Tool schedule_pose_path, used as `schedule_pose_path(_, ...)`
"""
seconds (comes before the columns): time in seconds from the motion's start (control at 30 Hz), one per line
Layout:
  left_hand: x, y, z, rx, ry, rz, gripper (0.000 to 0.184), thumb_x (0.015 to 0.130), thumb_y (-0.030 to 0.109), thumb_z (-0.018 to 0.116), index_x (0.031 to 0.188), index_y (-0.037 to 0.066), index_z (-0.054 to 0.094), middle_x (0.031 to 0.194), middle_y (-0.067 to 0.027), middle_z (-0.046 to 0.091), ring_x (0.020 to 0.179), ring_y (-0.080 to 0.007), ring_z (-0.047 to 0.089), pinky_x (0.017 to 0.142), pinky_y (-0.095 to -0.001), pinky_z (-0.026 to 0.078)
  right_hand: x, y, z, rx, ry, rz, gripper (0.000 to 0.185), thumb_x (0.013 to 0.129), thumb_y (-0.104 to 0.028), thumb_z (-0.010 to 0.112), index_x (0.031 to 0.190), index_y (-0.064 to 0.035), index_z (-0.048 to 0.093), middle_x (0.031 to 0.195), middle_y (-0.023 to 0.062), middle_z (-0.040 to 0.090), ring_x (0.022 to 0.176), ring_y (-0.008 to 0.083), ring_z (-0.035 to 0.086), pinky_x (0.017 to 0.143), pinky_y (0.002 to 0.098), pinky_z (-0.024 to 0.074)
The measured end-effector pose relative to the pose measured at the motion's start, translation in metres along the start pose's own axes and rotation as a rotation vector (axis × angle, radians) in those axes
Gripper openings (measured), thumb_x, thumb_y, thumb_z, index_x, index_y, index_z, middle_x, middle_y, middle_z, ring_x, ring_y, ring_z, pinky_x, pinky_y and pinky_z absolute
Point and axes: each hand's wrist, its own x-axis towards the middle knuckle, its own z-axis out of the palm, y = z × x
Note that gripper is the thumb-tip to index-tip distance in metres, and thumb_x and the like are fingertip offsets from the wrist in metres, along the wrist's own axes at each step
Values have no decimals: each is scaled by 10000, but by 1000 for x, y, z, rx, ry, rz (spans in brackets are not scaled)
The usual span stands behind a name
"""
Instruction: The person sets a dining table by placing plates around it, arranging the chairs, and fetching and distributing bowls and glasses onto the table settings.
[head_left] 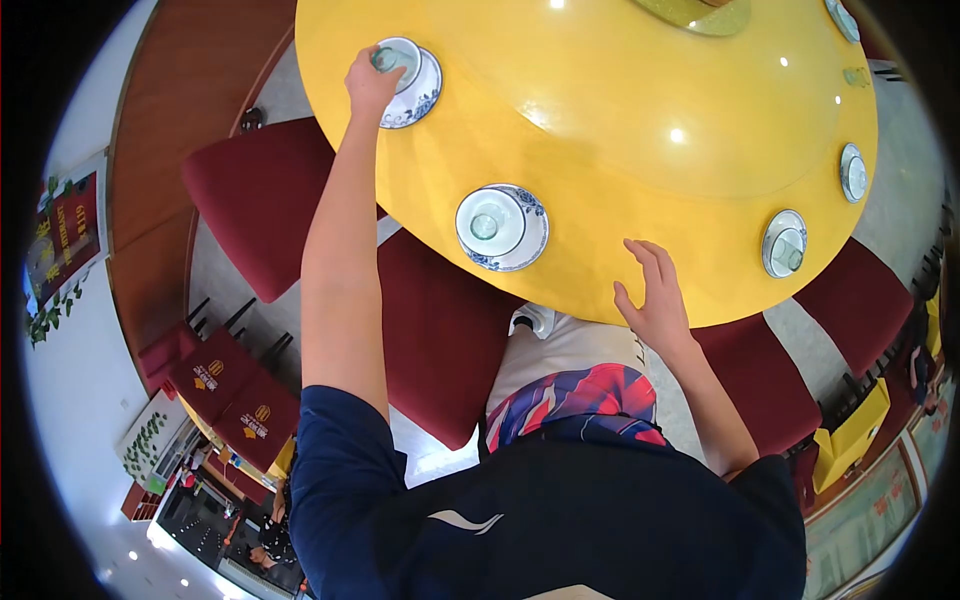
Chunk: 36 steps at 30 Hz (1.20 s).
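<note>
At the table's left side, my left hand [372,85] reaches out with thumb and fingers around a small clear glass [386,59]. This glass is at a white bowl [408,47] on a blue-patterned plate [428,88]; my fingers partly hide it. Nearer to me, a second plate [538,228] carries a white bowl [508,240] with another glass [484,227] inside. My right hand [660,312] hovers over the near table edge, fingers apart and holding nothing.
The round yellow table [620,200] has a raised centre. Place settings with plates, bowls and glasses stand along the right edge, including one plate [772,245]. Dark red chairs [430,340] surround the table, some close to my legs.
</note>
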Motion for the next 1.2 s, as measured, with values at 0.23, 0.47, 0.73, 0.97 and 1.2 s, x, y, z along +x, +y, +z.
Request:
schedule_pose_path(0.23,-25,4,-13,-1,89,-64,778,658,237,846,1311,4,492,1211,-219,574,1123,-355,568,941,-411,485,-19,-6,0,-5,39,-57,545,826,-120,663,1325,-44,456,1267,204,475,1181,383,478,980,432,435)
schedule_pose_path(0.47,-258,93,-82,-625,363,-45,388,937,133,620,1265,-42,511,1226,-152,558,1144,-227,544,936,-348,480,-102,-16,18,61,240,-41,488,830,-122,655,1285,-45,496,1228,210,494,1140,377,505,956,425,450)
schedule_pose_path(0.73,-593,134,-57,-1144,-292,-232,519,1057,301,386,670,2,560,755,-104,656,672,-144,561,664,-277,456,-332,-23,88,103,439,47,368,836,-100,630,1191,-52,547,1165,190,522,1085,379,527,925,414,452)
schedule_pose_path(0.97,-741,153,-36,-1099,-777,-411,317,1024,263,460,919,21,636,799,-65,671,693,-100,597,633,-247,468,-467,-5,94,151,353,110,284,850,-133,632,1115,-43,589,1104,186,531,1075,362,526,925,404,444)
schedule_pose_path(1.2,-741,227,-5,-837,-796,9,141,954,96,511,1015,38,625,830,-59,680,707,-111,619,638,-246,491,-561,58,65,194,401,32,296,887,-194,612,1142,-47,585,1052,156,579,994,337,581,874,406,479)
